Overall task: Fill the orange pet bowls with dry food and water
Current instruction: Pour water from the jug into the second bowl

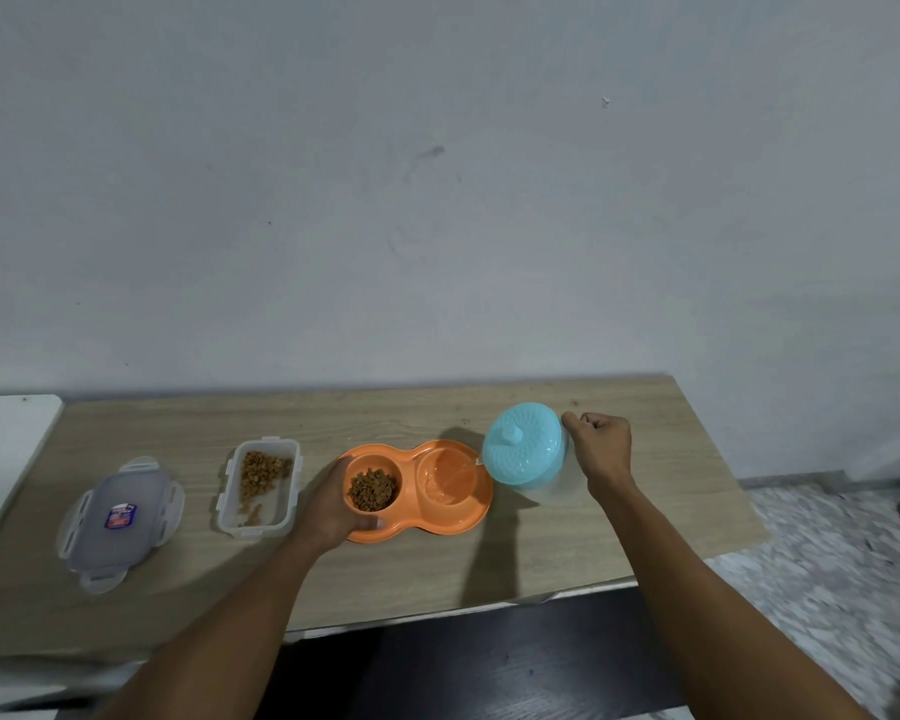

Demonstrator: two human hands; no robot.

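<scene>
An orange double pet bowl (476, 511) sits on the wooden table (437, 574). Brown dry food (373, 490) lies in its left cup. Its right cup (449, 478) holds water, and a thin stream falls into it. My left hand (333, 506) grips the bowl's left rim, thumb on the front edge. My right hand (601, 449) holds the handle of a clear jug with a light blue lid (523, 443), tilted left with its spout over the right cup.
A clear plastic container (258, 485) with some dry food stands left of the bowl. Its clip lid (120, 522) lies further left. A white surface (6, 449) borders the table's left end. The wall runs behind; tiled floor lies to the right.
</scene>
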